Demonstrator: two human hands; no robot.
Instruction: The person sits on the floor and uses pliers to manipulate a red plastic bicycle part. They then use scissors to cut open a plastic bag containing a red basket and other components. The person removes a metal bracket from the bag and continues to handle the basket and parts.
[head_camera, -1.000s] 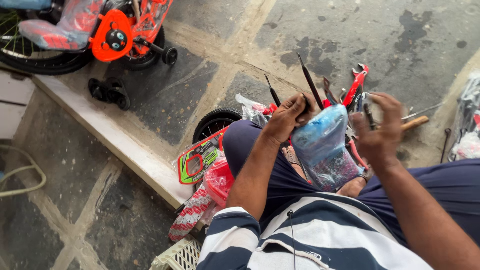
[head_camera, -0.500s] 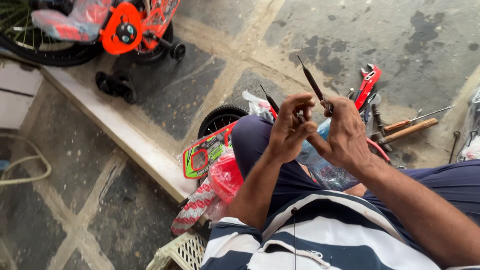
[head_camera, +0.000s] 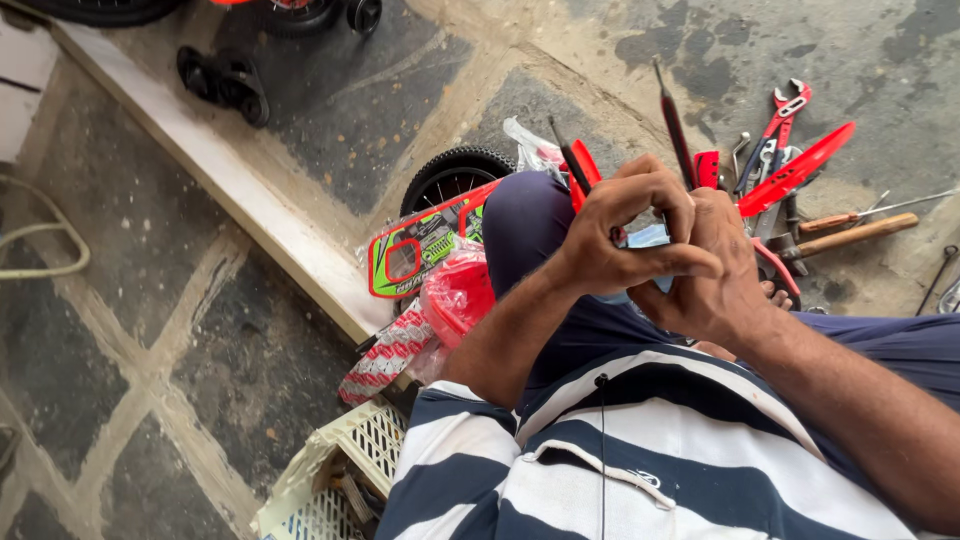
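The head view looks down on the person's two hands, which are pressed together above the lap. The left hand (head_camera: 625, 235) lies on top, its fingers curled and closed around a small pale-blue plastic-wrapped part (head_camera: 645, 240), of which only a corner shows. The right hand (head_camera: 715, 275) is cupped under and behind it and closes on the same part; its fingers are mostly hidden. A thin dark pointed rod (head_camera: 675, 120) rises above the hands, and a second short dark rod (head_camera: 568, 158) stands beside a red plastic piece (head_camera: 588, 165). I cannot tell if either hand holds these rods.

As I judge it, the step in hand is working on the wrapping or fitting of this small part. The next move seems to need a firm pinch and a careful pull, because the part is nearly covered by the fingers.

Just past the left knee lie a small black spoked wheel (head_camera: 450, 175), a green and red sticker plate (head_camera: 420, 248) and a red wrapped bundle (head_camera: 458, 295). To the right, near the hands, red-handled pliers (head_camera: 785, 110) and a wooden-handled tool (head_camera: 860, 233) lie on the stained concrete floor (head_camera: 860, 50). A pale stone kerb (head_camera: 230, 175) crosses the ground, with dark stone paving (head_camera: 160, 340) on its other side. A cream plastic crate (head_camera: 340, 465) stands by the person's hip.
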